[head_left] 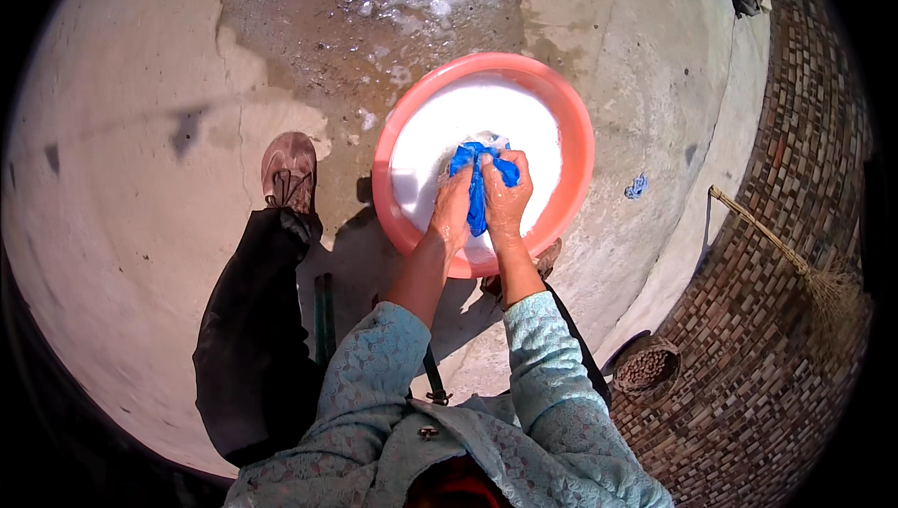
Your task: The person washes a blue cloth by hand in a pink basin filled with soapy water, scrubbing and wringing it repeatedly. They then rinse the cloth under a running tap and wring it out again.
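Observation:
A wet, bright blue cloth (478, 201) is bunched between my two hands above the white suds (449, 120) that fill a round pink basin (577, 134). My left hand (453, 201) grips the cloth from its left side, while my right hand (506, 195) closes round it from the right, thumb uppermost. Part of the cloth hangs down between my wrists. Foam clings to its far edge and wet skin shows on both hands. Whether the cloth's lower end touches the water is hard to tell.
Wet, foamy concrete (374, 21) spreads beyond the basin. A small blue-and-white scrap (637, 187) lies to its right. Farther right, a straw broom (823, 293) and a round basket (647, 365) rest by the brick paving (748, 358). My brown shoe (289, 171) stands left of the basin.

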The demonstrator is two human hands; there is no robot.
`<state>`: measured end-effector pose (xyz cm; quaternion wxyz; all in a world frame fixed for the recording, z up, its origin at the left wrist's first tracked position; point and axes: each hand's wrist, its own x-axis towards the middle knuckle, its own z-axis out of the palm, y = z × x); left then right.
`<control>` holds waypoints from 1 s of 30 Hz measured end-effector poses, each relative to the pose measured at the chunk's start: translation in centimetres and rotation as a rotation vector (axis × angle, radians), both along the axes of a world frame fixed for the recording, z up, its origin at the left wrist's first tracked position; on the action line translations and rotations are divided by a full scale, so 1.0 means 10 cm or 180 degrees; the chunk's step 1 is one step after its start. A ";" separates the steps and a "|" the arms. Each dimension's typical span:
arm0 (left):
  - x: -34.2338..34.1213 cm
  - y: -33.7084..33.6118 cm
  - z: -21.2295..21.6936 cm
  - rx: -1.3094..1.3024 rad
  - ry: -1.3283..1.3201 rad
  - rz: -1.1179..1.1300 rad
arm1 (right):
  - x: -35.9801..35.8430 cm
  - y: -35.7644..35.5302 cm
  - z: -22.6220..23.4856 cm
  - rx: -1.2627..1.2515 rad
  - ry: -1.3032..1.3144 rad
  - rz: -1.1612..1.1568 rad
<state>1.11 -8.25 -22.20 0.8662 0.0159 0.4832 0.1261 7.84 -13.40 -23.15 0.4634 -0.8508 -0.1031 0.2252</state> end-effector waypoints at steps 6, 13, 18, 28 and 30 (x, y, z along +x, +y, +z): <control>0.05 0.14 -0.12 0.1219 0.0412 -0.0379 | 0.74 -0.20 -0.14 -0.0171 -0.0193 0.0745; -0.25 0.00 -0.56 0.2851 0.2327 -0.1809 | -0.02 -0.26 -0.49 -0.3067 -0.1036 0.3073; -0.32 0.03 -0.63 0.3870 0.1845 -0.2140 | 0.41 -0.44 -1.01 -0.2982 -0.0526 0.2970; 0.03 0.13 -0.28 -0.0248 0.0182 0.0151 | 0.12 -0.34 0.38 0.0598 0.0804 0.0941; -0.03 -0.01 -0.52 -0.0567 -0.0205 -0.0219 | -0.18 -0.28 0.66 0.0199 -0.0107 0.1566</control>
